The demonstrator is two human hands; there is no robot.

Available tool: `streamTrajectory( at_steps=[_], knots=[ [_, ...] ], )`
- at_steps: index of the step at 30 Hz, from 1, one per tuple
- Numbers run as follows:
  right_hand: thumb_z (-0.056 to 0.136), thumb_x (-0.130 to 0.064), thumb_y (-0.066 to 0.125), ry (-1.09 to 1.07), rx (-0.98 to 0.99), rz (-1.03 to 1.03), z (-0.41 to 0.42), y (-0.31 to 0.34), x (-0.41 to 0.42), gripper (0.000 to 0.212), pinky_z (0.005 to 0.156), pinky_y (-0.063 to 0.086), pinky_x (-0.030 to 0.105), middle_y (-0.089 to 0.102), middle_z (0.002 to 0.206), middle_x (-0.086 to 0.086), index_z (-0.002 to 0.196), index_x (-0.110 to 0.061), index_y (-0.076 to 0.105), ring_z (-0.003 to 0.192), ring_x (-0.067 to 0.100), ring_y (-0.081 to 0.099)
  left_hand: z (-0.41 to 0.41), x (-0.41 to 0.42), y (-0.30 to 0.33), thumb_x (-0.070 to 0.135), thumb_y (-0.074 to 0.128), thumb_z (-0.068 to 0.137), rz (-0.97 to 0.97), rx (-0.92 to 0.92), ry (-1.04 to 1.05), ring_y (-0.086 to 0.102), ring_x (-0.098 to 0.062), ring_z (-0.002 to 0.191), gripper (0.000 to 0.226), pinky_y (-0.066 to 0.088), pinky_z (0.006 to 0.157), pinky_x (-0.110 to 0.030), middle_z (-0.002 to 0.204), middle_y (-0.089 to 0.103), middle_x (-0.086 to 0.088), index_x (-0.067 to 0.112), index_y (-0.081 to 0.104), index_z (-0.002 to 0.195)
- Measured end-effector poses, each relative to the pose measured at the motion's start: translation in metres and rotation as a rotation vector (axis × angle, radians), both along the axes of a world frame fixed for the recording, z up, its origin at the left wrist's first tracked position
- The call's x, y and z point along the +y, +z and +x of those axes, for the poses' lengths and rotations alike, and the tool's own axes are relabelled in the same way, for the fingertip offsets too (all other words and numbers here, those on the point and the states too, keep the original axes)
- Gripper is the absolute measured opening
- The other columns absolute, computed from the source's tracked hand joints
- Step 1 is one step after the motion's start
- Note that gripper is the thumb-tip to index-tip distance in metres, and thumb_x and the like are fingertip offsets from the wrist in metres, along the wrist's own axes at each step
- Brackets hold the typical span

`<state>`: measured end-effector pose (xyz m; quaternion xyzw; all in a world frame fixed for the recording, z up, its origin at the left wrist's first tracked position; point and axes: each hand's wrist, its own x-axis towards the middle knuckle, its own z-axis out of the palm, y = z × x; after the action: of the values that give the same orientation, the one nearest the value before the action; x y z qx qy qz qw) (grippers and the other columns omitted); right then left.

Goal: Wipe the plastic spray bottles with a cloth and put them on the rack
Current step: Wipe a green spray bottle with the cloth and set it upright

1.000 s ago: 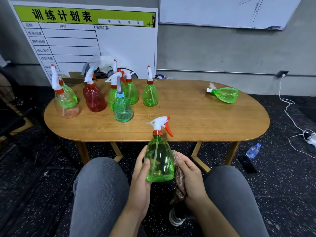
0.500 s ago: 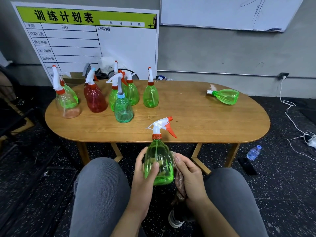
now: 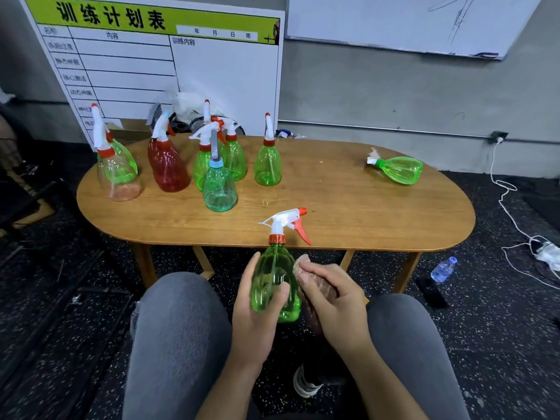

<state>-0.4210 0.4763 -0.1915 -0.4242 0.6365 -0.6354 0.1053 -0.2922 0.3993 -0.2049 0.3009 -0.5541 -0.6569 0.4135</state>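
Observation:
A green spray bottle [image 3: 274, 277] with a white and orange trigger head stands upright above my lap, in front of the table. My left hand [image 3: 257, 310] grips its body from the left, thumb across the front. My right hand [image 3: 333, 301] holds a brownish cloth [image 3: 315, 291] against the bottle's right side. Several more spray bottles stand on the left half of the oval wooden table [image 3: 348, 213]: a red one [image 3: 168, 168], a teal one [image 3: 219, 189] and green ones [image 3: 268, 165]. No rack shows.
A green bottle without a trigger head [image 3: 400, 169] lies on its side at the table's far right. A small water bottle [image 3: 443, 269] and white cables [image 3: 515, 225] lie on the dark floor to the right. My knees flank the held bottle.
The held bottle has turned in my left hand, its orange trigger swinging further right and down. My right hand has slid the cloth up the bottle's right side.

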Motion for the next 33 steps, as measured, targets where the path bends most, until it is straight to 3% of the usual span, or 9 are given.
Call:
streamTrajectory(
  at_steps=[3,9,14,17,21,23,26,31,33],
  knots=[
    [0.093,-0.018,0.079,-0.048,0.203,0.010,-0.002,0.018,-0.011,0.022,0.087,0.054,0.020,0.075,0.105,-0.006,0.115,-0.020,0.081,0.101,0.011,0.072,0.000,-0.001,-0.002,0.039,0.081,0.082,-0.020,-0.027,0.001,0.067,-0.007,0.126,0.082,0.054,0.102,-0.029,0.134,0.071,0.017,0.035,0.045,0.156],
    [0.094,-0.055,0.068,0.024,0.491,0.233,-0.024,0.047,-0.039,0.029,0.074,0.059,0.035,0.070,0.098,-0.018,0.115,-0.038,0.079,0.087,0.003,0.068,0.001,0.000,-0.003,0.031,0.079,0.084,-0.107,-0.086,0.001,0.065,0.001,0.125,0.077,0.051,0.096,-0.012,0.136,0.066,0.028,0.035,0.047,0.155],
    [0.096,-0.057,0.063,-0.144,0.796,0.365,-0.048,0.070,-0.057,0.033,0.056,0.049,0.024,0.067,0.098,-0.015,0.118,-0.038,0.077,0.073,0.009,0.066,0.000,0.000,-0.004,0.034,0.079,0.085,-0.142,-0.116,-0.016,0.068,-0.002,0.121,0.075,0.053,0.095,-0.015,0.133,0.068,0.024,0.043,0.048,0.153],
    [0.096,-0.055,0.066,-0.167,0.784,0.371,-0.053,0.075,-0.064,0.031,0.060,0.052,0.025,0.071,0.101,-0.012,0.117,-0.035,0.078,0.077,0.012,0.068,0.002,0.001,-0.001,0.035,0.078,0.086,-0.134,-0.119,-0.014,0.067,0.000,0.121,0.075,0.053,0.093,-0.012,0.133,0.067,0.024,0.047,0.047,0.153],
    [0.093,-0.059,0.065,0.163,0.723,0.394,-0.045,0.072,-0.062,0.031,0.073,0.056,0.032,0.068,0.097,-0.016,0.113,-0.039,0.078,0.088,0.009,0.067,0.003,0.001,-0.003,0.037,0.078,0.086,-0.116,-0.119,0.005,0.067,-0.002,0.122,0.075,0.057,0.101,-0.027,0.133,0.067,0.026,0.044,0.047,0.154],
    [0.092,-0.061,0.061,0.086,0.758,0.399,-0.047,0.074,-0.061,0.035,0.066,0.054,0.029,0.068,0.096,-0.015,0.114,-0.039,0.078,0.083,0.010,0.067,0.003,0.000,-0.003,0.036,0.079,0.087,-0.115,-0.124,-0.006,0.067,-0.005,0.123,0.075,0.056,0.104,-0.037,0.135,0.068,0.021,0.044,0.046,0.154],
    [0.094,-0.057,0.061,-0.199,0.761,0.349,-0.054,0.079,-0.063,0.036,0.058,0.050,0.024,0.070,0.097,-0.012,0.117,-0.035,0.077,0.074,0.010,0.066,0.004,0.002,-0.002,0.036,0.078,0.088,-0.128,-0.133,-0.020,0.066,-0.003,0.125,0.075,0.055,0.105,-0.034,0.137,0.066,0.022,0.047,0.045,0.154],
    [0.094,-0.051,0.070,0.111,0.733,0.412,-0.045,0.075,-0.059,0.027,0.071,0.058,0.026,0.069,0.100,-0.016,0.115,-0.036,0.077,0.083,0.003,0.065,0.003,0.003,-0.004,0.037,0.077,0.088,-0.138,-0.146,-0.032,0.066,-0.005,0.125,0.073,0.056,0.104,-0.034,0.137,0.066,0.022,0.048,0.046,0.153],
    [0.094,-0.052,0.070,0.017,0.720,0.408,-0.052,0.077,-0.061,0.026,0.071,0.062,0.033,0.073,0.104,-0.014,0.115,-0.038,0.077,0.088,0.007,0.069,0.002,0.002,-0.004,0.037,0.078,0.088,-0.138,-0.147,-0.036,0.066,-0.005,0.125,0.073,0.057,0.104,-0.035,0.137,0.066,0.020,0.048,0.045,0.154]
  ],
)
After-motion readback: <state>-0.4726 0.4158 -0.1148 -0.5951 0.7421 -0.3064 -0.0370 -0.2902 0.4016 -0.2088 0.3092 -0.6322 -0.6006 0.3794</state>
